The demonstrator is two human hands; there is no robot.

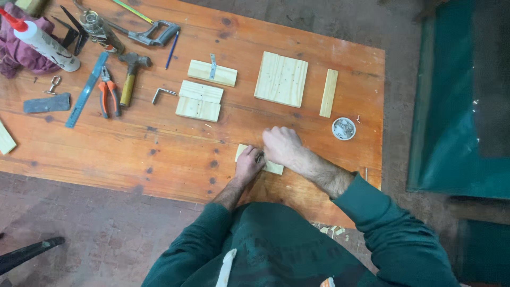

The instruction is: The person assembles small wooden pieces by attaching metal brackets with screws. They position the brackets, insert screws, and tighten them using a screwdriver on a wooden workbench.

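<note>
We press our left hand (248,165) and right hand (281,146) closed onto a wood strip (273,167) | square board (281,79) lies beyond it | nail dish (343,128) to the strip's right

A small, pale, flat rectangular block of pine wood (273,167) lies near the front edge of the orange-brown wooden counter (159,149), largely covered by both hands, with only its left corner and right end showing.

An orange wooden table (159,143) carries pine blocks (199,100), a square board (281,78), a strip (329,93), hammer (130,74), pliers (108,90), ruler (86,89), hacksaw (151,32), glue bottle (45,45) and a dish of screws (343,128).
</note>
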